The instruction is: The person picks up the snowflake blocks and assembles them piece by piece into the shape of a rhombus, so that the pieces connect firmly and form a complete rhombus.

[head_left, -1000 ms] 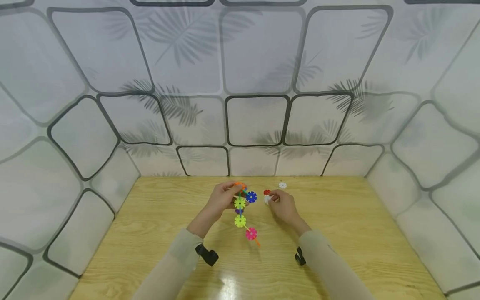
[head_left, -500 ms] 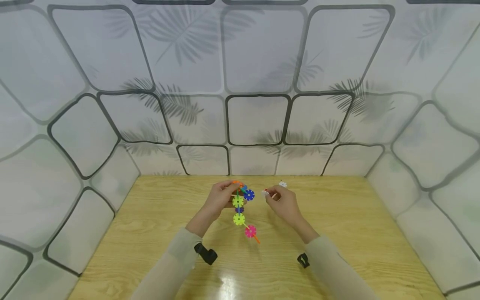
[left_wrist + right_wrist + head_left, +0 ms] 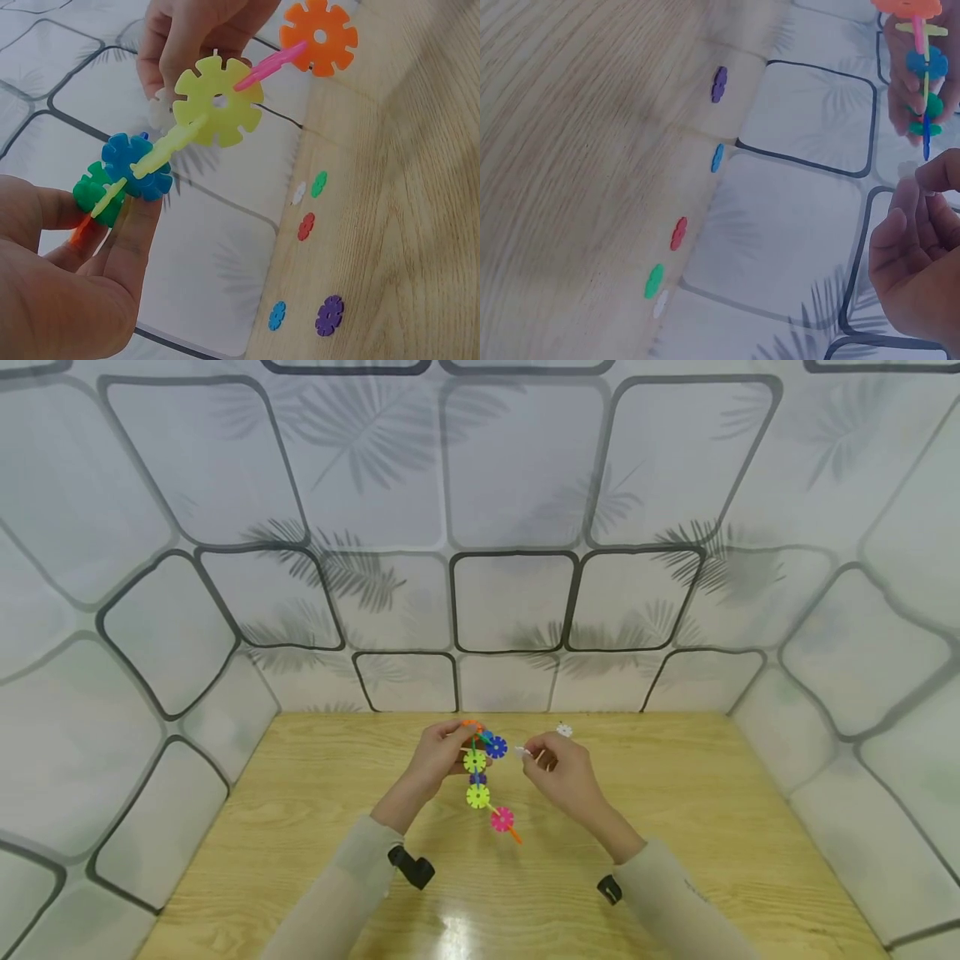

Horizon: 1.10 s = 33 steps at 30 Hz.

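My left hand (image 3: 435,756) pinches the upper part of a chain of slotted snowflake discs (image 3: 477,796), which hangs down in front of it. In the left wrist view, a green disc (image 3: 94,191) and a blue disc (image 3: 135,166) are at the fingertips. Farther along come a yellow disc (image 3: 219,101), a pink one edge-on (image 3: 271,65) and an orange end disc (image 3: 319,37). My right hand (image 3: 562,768) pinches a white disc (image 3: 521,751) between thumb and finger, just right of a dark blue disc (image 3: 496,747) on the chain.
Loose discs lie along the back of the wooden table (image 3: 675,827): purple (image 3: 329,315), blue (image 3: 277,316), red (image 3: 306,226), green (image 3: 319,184) and white (image 3: 298,193). A patterned wall (image 3: 513,602) rises behind the table edge.
My right hand has moved slightly left with the white disc, bringing it closer to the chain. The red disc beside it has gone out of sight in the head view. My left hand barely moved.
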{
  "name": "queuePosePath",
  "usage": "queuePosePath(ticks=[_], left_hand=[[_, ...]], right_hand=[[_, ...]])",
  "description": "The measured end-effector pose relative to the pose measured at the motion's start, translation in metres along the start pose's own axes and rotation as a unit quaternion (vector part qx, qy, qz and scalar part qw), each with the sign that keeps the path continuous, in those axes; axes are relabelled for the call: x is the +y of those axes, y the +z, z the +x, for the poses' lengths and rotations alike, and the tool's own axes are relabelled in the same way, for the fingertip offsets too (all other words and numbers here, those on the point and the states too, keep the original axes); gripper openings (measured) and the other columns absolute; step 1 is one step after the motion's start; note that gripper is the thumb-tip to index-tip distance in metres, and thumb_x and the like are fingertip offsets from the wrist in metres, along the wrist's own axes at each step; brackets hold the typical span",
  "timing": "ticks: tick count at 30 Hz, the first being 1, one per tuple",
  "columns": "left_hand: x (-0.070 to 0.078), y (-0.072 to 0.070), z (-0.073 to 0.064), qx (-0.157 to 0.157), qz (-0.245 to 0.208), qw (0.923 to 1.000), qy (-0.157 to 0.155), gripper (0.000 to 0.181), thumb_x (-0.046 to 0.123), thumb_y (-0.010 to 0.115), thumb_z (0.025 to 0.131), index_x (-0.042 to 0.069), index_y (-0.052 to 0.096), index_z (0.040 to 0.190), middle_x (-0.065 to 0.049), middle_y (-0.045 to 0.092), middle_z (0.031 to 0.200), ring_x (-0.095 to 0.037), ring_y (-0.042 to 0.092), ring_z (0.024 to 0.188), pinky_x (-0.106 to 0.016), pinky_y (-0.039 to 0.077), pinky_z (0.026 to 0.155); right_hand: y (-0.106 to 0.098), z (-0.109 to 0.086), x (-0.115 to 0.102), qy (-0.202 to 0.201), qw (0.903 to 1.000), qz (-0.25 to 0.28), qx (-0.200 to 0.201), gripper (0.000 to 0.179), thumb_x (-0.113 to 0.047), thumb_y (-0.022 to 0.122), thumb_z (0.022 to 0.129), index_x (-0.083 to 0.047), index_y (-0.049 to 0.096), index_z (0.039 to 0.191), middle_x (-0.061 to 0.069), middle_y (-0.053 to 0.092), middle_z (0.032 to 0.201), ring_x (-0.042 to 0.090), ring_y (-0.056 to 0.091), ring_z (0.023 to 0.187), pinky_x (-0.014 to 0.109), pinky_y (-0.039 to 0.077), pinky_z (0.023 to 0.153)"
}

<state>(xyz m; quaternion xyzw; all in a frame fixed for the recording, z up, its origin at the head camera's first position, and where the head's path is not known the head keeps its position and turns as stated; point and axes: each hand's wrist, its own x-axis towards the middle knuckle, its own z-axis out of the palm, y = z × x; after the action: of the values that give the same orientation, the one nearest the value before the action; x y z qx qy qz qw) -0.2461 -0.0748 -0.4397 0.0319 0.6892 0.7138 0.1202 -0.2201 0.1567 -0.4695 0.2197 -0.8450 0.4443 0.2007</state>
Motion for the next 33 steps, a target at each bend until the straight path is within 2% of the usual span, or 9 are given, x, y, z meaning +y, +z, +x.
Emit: queuePosePath(ticks=[5,11,20,33], left_hand=[[0.000,0.000,0.000,0.003,-0.004,1.0000,0.000,0.032,0.025,0.058,0.110,0.002,0.073,0.127,-0.005,0.074,0.089,-0.017,0.078,0.074,-0.047,0.068,0.081],[0.000,0.001,0.001,0.008,-0.009,0.9999,-0.004,0.031,0.024,0.058,0.110,0.003,0.073,0.128,-0.005,0.074,0.087,-0.017,0.078,0.073,-0.051,0.067,0.084],[0.000,0.003,0.001,0.010,-0.013,0.9999,0.000,0.032,0.024,0.058,0.110,0.002,0.072,0.129,-0.007,0.075,0.089,-0.018,0.078,0.073,-0.032,0.068,0.068],[0.003,0.007,-0.001,0.003,-0.009,1.0000,0.001,0.032,0.024,0.057,0.110,0.002,0.072,0.129,-0.008,0.076,0.091,-0.019,0.080,0.078,-0.035,0.068,0.073]], right_hand=[[0.000,-0.001,-0.005,-0.018,0.9998,0.001,0.000,0.010,-0.001,0.074,0.091,-0.009,0.074,0.097,-0.001,0.068,0.081,0.004,0.055,0.065,0.021,0.049,0.058],[-0.001,-0.002,-0.009,-0.019,0.9998,0.001,-0.004,0.013,0.000,0.075,0.091,-0.010,0.074,0.097,-0.002,0.067,0.081,0.004,0.055,0.065,0.021,0.047,0.056],[0.000,0.000,-0.011,-0.034,0.9994,-0.003,0.002,0.011,0.000,0.076,0.090,-0.009,0.074,0.095,0.000,0.068,0.082,0.004,0.055,0.065,0.020,0.047,0.056],[0.003,0.001,-0.010,-0.063,0.9978,-0.012,0.021,0.011,0.001,0.076,0.090,-0.009,0.074,0.094,0.000,0.067,0.081,0.002,0.054,0.064,0.020,0.048,0.055]])
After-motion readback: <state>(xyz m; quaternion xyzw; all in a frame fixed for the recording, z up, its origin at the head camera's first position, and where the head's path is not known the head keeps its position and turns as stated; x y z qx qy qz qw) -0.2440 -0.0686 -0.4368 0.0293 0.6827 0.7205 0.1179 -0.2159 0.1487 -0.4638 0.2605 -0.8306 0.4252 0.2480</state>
